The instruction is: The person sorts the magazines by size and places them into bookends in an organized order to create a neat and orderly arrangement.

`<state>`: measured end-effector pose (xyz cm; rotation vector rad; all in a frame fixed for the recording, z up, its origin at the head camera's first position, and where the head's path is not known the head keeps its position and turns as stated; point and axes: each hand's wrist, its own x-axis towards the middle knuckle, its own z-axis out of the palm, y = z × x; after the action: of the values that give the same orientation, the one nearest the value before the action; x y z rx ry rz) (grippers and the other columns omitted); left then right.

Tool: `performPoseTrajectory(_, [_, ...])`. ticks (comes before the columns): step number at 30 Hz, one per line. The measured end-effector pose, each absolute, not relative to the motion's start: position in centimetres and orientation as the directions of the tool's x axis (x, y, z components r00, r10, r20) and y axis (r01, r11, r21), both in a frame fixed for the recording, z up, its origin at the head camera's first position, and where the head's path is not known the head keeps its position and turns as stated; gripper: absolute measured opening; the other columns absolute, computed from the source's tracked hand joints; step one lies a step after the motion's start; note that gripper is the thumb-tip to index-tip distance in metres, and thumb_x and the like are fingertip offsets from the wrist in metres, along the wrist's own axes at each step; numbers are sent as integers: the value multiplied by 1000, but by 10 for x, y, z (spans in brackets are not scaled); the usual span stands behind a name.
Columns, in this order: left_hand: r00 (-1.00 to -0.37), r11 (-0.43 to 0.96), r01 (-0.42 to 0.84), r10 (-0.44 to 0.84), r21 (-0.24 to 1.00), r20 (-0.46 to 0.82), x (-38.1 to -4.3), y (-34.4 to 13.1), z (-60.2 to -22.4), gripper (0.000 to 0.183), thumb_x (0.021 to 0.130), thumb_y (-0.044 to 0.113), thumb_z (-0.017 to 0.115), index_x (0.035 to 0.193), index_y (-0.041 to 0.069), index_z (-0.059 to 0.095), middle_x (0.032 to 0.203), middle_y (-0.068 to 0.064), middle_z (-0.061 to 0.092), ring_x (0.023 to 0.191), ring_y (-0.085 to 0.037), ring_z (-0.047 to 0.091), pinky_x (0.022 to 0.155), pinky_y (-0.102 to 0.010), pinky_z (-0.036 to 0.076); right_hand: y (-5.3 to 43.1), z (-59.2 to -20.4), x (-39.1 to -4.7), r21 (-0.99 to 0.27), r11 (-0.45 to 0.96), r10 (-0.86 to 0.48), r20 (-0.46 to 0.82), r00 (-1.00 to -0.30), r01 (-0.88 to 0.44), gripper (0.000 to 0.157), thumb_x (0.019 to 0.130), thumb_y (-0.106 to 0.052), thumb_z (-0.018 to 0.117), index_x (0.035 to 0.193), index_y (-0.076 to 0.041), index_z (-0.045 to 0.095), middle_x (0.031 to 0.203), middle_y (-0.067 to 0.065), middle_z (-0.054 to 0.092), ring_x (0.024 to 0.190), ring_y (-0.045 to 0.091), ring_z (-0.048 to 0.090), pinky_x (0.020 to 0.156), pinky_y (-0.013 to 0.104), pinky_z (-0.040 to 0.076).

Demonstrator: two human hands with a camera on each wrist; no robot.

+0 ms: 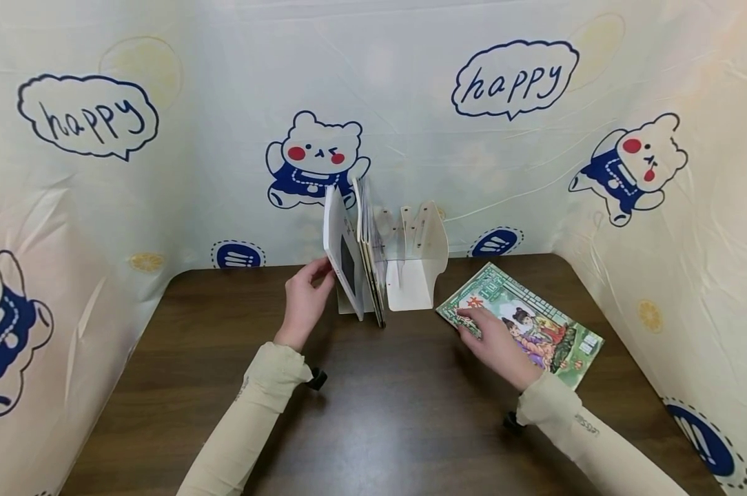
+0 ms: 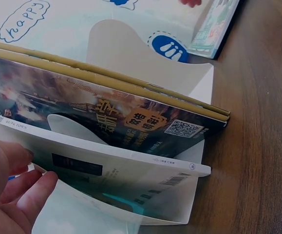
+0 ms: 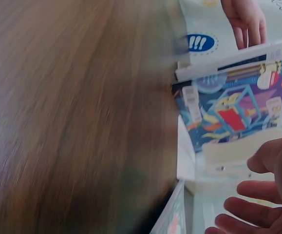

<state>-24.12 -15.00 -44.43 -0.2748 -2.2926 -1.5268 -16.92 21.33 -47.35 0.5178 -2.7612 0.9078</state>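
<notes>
My left hand (image 1: 307, 301) touches the outer left side of a white book (image 1: 338, 241) that stands upright, leaning slightly, in a white bookend rack (image 1: 411, 286). Its fingers lie lightly bent against the pale cover in the left wrist view. Beside it stand several thin books, among them a dark-covered one (image 2: 145, 119) with gold lettering and a colourful one (image 3: 233, 109). My right hand (image 1: 494, 344) hovers over the left part of a green illustrated book (image 1: 562, 341) lying flat, its fingers spread and relaxed with nothing in them.
The brown wooden table (image 1: 361, 427) carries the rack near its back edge. To the right of the books, part of the rack stands with upright white dividers (image 1: 435, 238). A printed cloth (image 1: 411, 89) with bears hangs behind and at both sides.
</notes>
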Motion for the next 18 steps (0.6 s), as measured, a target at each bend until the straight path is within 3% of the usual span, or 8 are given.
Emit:
performPoseTrajectory(11, [-914, 391, 360, -36, 847, 405, -242, -152, -445, 29, 102, 10, 67, 130, 4, 72, 121, -17, 73, 111, -33, 70, 93, -48, 60, 239, -482, -168, -471, 823, -239, 221, -946, -318, 33, 97, -10, 70, 124, 8, 67, 121, 26, 67, 112, 41, 64, 95, 57, 54])
performPoseTrajectory(18, [-918, 390, 350, -37, 852, 394, -241, -153, -445, 29, 102, 10, 67, 130, 5, 71, 122, -17, 73, 112, -33, 70, 93, -50, 60, 253, -489, -167, -419, 878, -206, 112, -972, -234, 49, 96, -22, 74, 132, 10, 62, 127, 32, 62, 118, 50, 60, 99, 62, 49])
